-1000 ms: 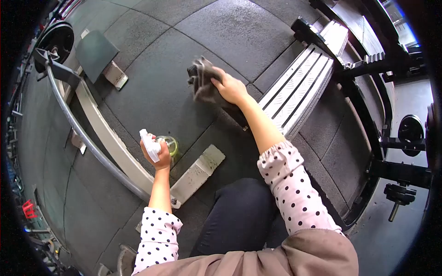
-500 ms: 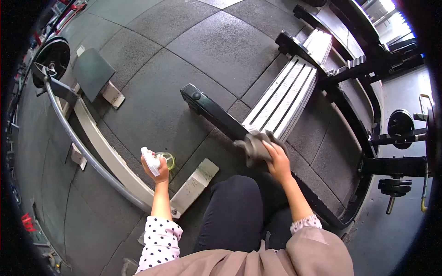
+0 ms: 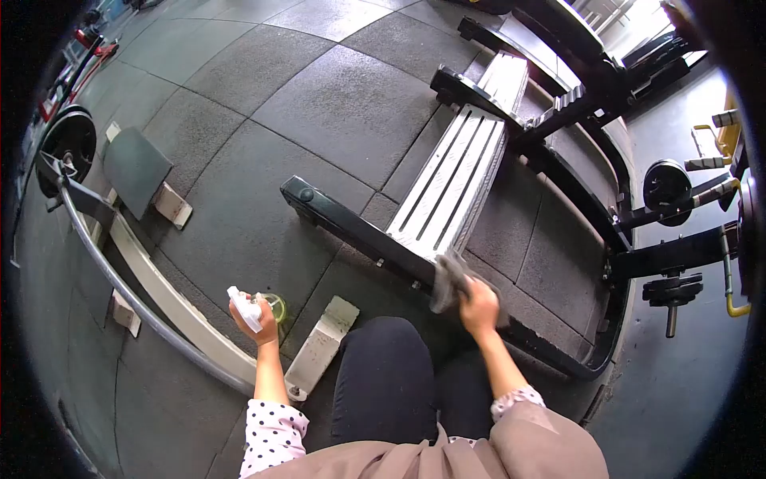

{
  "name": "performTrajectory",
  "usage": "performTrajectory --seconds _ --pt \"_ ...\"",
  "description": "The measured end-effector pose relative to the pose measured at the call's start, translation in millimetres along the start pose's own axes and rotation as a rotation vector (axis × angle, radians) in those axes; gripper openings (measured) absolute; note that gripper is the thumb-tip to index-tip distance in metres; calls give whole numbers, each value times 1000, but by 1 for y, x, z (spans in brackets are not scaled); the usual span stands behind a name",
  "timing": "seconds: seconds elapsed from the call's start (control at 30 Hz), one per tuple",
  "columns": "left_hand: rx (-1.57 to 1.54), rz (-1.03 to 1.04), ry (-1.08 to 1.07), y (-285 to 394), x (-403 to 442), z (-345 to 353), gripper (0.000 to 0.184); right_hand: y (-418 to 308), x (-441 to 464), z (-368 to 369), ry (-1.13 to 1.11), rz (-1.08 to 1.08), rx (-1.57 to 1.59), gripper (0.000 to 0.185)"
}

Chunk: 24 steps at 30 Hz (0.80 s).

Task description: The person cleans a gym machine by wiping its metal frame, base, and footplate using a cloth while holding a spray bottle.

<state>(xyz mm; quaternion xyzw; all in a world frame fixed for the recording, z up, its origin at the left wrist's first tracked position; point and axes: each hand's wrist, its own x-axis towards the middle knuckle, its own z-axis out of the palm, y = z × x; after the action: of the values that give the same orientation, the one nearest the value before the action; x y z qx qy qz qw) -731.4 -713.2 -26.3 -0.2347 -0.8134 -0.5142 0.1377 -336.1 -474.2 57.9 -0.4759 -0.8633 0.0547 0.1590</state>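
Observation:
My left hand [image 3: 258, 321] is wrapped round a spray bottle with a white trigger head [image 3: 246, 310] and yellowish liquid in its clear body [image 3: 275, 306], held above the dark floor. In my right hand [image 3: 479, 306] is a crumpled grey-brown cloth [image 3: 453, 286], somewhat blurred. The cloth lies over the black frame bar [image 3: 351, 228], near the lower end of the silver slotted foot plate [image 3: 451, 180]. Whether it presses on the bar is hard to tell.
On the left, a curved grey tube [image 3: 120, 283] and a cream beam [image 3: 171, 299] run beside a beige foot block [image 3: 323, 347]. A dark pad [image 3: 137, 170] and weight plate [image 3: 70, 148] stand at the upper left. Black machine frames [image 3: 578, 199] fill the right.
The cloth in my right hand has gone from over the open floor down and right to the black bar's near part. My left hand still holds the bottle. The view has shifted.

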Motion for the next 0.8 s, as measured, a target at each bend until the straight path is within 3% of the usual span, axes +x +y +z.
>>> performTrajectory --seconds 0.03,0.13,0.23,0.47,0.6,0.67,0.8 --pt "14 20 -4 -2 1 -1 33 -20 16 19 -16 -27 -17 42" --pt "4 15 -14 -6 2 0 37 -81 60 48 63 -60 -159 32" --pt "4 -9 -23 -3 2 -1 37 -131 99 82 140 -229 -65 41" --pt "95 24 -42 5 7 -7 29 -251 204 157 71 -250 249 39" --pt "8 -22 -29 23 12 0 22 -221 183 139 110 -335 244 59" --pt "5 -24 -14 42 14 3 19 -182 153 113 97 -330 204 60" --pt "105 54 -110 11 18 -5 19 -85 80 64 88 -316 151 57"
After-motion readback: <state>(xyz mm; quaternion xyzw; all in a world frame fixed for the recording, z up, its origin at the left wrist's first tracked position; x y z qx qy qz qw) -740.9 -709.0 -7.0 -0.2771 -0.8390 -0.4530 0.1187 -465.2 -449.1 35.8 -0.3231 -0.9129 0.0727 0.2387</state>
